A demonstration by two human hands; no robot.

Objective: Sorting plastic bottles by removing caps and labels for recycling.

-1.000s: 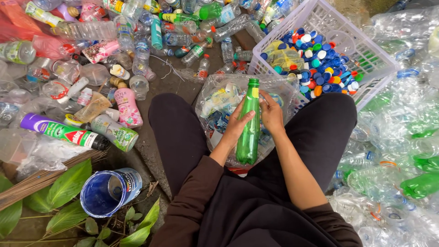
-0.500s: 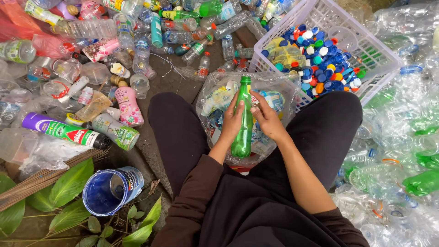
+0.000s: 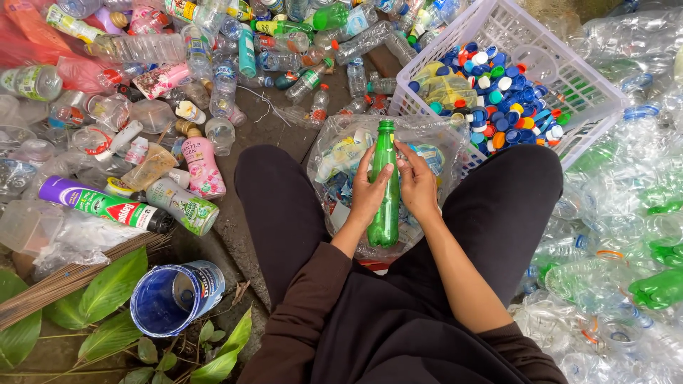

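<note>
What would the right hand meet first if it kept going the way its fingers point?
The right hand points up the green bottle, away from the body. Going on, it would likely meet the clear bag of scraps first, then the white basket of caps. Depth is unclear.

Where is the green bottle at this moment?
In the head view, the green bottle is centre frame, held between the left hand and right hand, above the clear plastic bag.

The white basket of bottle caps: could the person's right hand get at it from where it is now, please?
Probably yes: the white basket sits just beyond the right hand, with nothing between, though that hand and the left hand hold the green bottle.
</note>
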